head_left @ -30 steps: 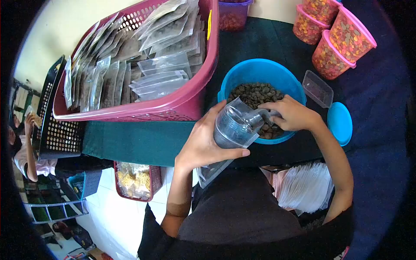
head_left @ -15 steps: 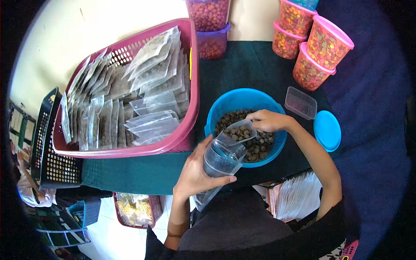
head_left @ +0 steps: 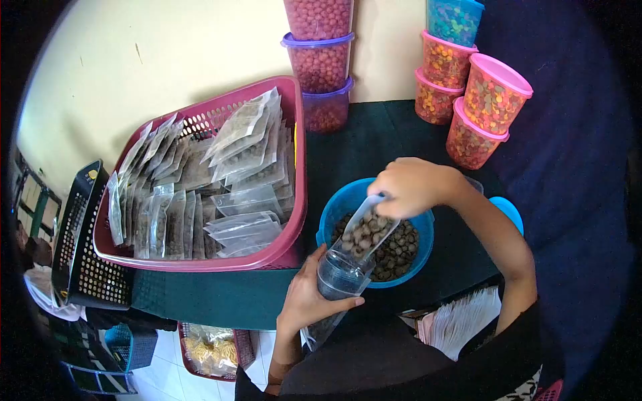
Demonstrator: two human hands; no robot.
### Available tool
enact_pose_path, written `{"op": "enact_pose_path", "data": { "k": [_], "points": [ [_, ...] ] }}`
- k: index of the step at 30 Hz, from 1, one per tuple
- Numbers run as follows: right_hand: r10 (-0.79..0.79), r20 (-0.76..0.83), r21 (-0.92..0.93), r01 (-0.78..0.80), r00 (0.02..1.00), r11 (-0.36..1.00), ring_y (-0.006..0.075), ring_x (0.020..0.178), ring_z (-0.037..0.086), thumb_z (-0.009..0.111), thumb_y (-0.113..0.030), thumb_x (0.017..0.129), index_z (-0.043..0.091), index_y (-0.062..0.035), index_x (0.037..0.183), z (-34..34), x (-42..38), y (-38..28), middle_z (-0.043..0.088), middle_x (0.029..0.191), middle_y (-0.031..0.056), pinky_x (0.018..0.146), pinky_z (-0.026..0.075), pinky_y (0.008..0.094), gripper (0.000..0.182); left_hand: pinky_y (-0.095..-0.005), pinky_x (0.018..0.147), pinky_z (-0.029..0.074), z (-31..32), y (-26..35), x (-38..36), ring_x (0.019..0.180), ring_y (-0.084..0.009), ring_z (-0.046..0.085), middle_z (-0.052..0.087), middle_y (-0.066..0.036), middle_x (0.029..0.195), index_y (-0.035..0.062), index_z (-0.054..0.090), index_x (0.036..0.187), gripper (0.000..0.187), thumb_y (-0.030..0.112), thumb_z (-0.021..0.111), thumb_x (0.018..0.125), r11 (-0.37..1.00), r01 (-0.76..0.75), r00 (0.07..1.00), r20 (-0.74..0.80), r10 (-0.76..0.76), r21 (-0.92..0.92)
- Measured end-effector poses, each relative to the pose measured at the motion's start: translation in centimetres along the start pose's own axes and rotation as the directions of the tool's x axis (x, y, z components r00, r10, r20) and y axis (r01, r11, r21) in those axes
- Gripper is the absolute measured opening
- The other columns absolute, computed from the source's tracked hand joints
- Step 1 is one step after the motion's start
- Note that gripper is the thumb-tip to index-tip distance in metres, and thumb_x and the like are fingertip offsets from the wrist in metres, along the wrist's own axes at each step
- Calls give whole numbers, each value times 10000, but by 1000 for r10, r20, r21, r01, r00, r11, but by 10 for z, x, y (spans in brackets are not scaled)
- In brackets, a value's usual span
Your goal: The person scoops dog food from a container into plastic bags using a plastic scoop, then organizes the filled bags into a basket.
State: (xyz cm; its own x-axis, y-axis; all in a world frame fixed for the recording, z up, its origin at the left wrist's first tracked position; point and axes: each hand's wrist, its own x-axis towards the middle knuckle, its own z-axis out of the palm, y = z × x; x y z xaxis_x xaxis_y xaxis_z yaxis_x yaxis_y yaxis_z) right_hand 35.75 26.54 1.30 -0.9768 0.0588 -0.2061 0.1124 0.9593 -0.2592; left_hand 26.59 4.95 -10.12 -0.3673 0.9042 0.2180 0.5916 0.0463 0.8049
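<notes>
My left hand [head_left: 304, 301] wraps round a clear plastic cup [head_left: 340, 274], tilted, with what looks like a clear plastic bag [head_left: 324, 331] hanging below it. My right hand [head_left: 414, 187], slightly blurred, grips a clear scoop [head_left: 366, 230] by its handle end. The scoop is loaded with brown, roundish pieces and slopes down to the cup's mouth. Beneath both lies a blue tub [head_left: 429, 257] holding more of the brown pieces [head_left: 398, 257]. My right fingers are partly hidden behind the back of the hand.
At left stands a pink basket [head_left: 301, 194] of filled clear packets [head_left: 247, 170]; a black basket [head_left: 100, 267] is beside it. Lidded tubs [head_left: 491, 100] of colourful pieces and purple-lidded tubs [head_left: 321, 67] stack at the back. A blue lid [head_left: 508, 212] lies right, papers [head_left: 461, 321] below.
My right hand has lifted the scoop out of the brown pieces, now loaded, and tilted it down against the cup's mouth. My left hand still holds the cup. The view has tipped upward.
</notes>
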Motion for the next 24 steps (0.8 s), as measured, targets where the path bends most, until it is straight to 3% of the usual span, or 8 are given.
{"op": "enact_pose_path", "data": {
  "k": [3,6,7,11,13,15,20,24],
  "points": [
    [-79,26,-442,82,997,893,210,576,576,523,-220,614,585,-78,610,4,-1,-61,572,570,83,613,349,344,155,-359,833,409,0,1,0,976,-307,516,493,-229,1060,-80,339,1170,960,335,796,434,1000,17,999,30,-17,-1],
    [-272,-42,-567,202,961,798,179,567,561,553,-235,596,579,-112,554,32,1,-91,573,564,55,634,297,308,132,-363,854,394,-1,3,1,998,-330,499,461,-250,1097,-86,320,1183,999,386,789,437,996,80,992,101,-75,-47],
    [-228,35,-625,199,973,755,173,547,543,559,-216,601,573,-105,546,25,-3,-100,567,559,52,629,292,309,125,-363,853,394,0,2,0,999,-327,499,459,-248,1101,-87,318,1185,1003,382,791,435,995,82,992,101,-75,-61],
    [-90,-222,-648,-78,971,758,158,534,535,589,-222,569,590,-142,549,9,-16,-93,566,555,48,645,288,315,82,-358,852,395,2,0,-2,1007,-316,498,460,-248,1103,-92,317,1184,998,370,792,438,999,52,996,68,-51,-10],
    [278,-124,-585,-296,953,755,155,533,538,584,-215,607,607,-162,568,-10,-18,-86,572,568,32,669,281,310,70,-359,854,393,3,0,-2,1008,-316,498,461,-250,1104,-106,313,1179,1001,369,792,440,1000,19,999,43,-19,-10],
    [331,-184,-686,-362,925,631,147,557,543,567,-212,650,616,-165,599,8,-18,-58,577,578,25,672,278,317,85,-358,854,394,2,1,-2,999,-320,503,467,-255,1096,-123,314,1168,1001,376,790,442,998,33,998,52,-30,-60],
    [573,144,-820,-227,807,526,170,615,527,527,-194,718,635,-136,702,79,-6,-16,563,608,-8,677,276,338,123,-360,858,392,4,-3,-3,1004,-322,504,475,-260,1087,-132,305,1164,1001,375,788,449,998,47,997,60,-45,-40],
    [473,-92,-890,-285,877,356,179,635,534,527,-190,722,629,-128,767,118,-16,-18,556,653,-4,679,285,369,128,-359,858,393,5,-4,-4,1000,-323,507,475,-264,1085,-132,300,1167,1008,379,788,448,998,21,999,41,-19,-54]
  ]
}}
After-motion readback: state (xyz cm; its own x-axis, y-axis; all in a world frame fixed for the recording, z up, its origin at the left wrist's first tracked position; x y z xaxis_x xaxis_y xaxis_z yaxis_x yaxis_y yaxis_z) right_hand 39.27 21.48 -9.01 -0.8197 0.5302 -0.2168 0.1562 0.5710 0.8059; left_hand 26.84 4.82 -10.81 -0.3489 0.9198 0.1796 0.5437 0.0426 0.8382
